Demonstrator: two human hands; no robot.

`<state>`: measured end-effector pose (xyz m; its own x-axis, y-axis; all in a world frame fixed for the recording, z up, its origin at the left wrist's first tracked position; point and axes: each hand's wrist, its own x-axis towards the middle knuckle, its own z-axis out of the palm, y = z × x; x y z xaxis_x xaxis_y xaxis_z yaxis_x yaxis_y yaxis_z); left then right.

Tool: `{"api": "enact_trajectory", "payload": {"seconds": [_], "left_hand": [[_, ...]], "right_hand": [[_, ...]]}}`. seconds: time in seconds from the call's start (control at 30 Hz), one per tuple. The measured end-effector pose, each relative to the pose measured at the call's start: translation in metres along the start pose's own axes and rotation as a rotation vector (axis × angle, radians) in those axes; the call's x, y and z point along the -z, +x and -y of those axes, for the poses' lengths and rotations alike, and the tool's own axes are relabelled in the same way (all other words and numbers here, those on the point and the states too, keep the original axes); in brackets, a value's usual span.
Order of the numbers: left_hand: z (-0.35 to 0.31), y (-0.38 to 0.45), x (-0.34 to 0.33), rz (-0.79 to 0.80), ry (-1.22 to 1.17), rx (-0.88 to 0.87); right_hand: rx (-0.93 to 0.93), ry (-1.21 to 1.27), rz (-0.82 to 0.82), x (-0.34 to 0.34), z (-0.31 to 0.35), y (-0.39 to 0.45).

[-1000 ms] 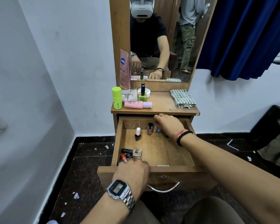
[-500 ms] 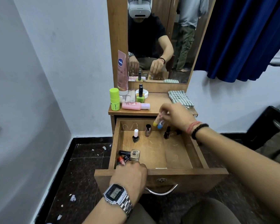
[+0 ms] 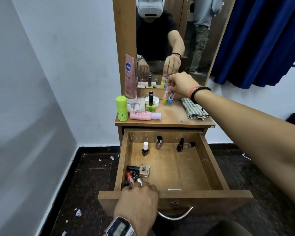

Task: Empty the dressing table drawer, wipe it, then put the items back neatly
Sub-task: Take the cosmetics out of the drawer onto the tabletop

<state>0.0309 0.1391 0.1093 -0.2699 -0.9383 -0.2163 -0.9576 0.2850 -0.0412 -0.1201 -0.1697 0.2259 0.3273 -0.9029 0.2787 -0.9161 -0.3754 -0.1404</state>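
Note:
The wooden drawer (image 3: 211, 160) stands pulled out below the dressing table top (image 3: 174, 116). My right hand (image 3: 181, 83) holds two small tubes (image 3: 168, 97), one yellow-ended and one blue-ended, upright just above the top near the mirror. My left hand (image 3: 140, 200) rests on the drawer's front edge, fingers curled over lipsticks and a square compact (image 3: 144, 170) in the near left corner; whether it grips anything I cannot tell. At the drawer's back stand a white-capped nail polish (image 3: 145, 149), a brown bottle (image 3: 159, 142) and a dark red polish (image 3: 180, 145).
On the top's left side are a green stick (image 3: 121, 108), a pink lying bottle (image 3: 144, 115), a green polish bottle (image 3: 150, 103), a pink tube (image 3: 130, 79) against the mirror frame and a white jar. A folded checked cloth (image 3: 193, 108) lies at the right. Blue curtain hangs far right.
My right hand lifted the two small tubes out of the drawer's back and carried them up over the table top. My left hand stayed at the drawer's front edge.

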Motion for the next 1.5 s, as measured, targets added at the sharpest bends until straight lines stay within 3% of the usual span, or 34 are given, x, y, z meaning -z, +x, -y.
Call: {"api": "enact_trajectory", "payload": {"seconds": [0.23,0.8,1.13,1.33,1.43,1.5], "left_hand": [[0.011,0.014,-0.010,0.056,0.020,0.029],[0.006,0.007,-0.004,-0.031,-0.016,0.023],[0.007,0.009,-0.003,0.046,0.029,0.018],[0.007,0.006,0.002,0.044,0.017,0.013],[0.008,0.005,0.003,0.041,-0.003,0.017],[0.008,0.005,0.003,0.039,-0.010,0.023]], "right_hand": [[0.019,-0.053,0.117,-0.039,0.011,0.035],[0.076,-0.087,0.064,-0.036,-0.001,0.041],[0.063,-0.091,0.073,-0.035,-0.002,0.039],[0.057,-0.133,-0.026,-0.030,-0.008,0.029],[0.080,-0.022,-0.154,-0.020,-0.003,0.003],[0.133,0.110,-0.086,-0.018,0.006,-0.026]]}}
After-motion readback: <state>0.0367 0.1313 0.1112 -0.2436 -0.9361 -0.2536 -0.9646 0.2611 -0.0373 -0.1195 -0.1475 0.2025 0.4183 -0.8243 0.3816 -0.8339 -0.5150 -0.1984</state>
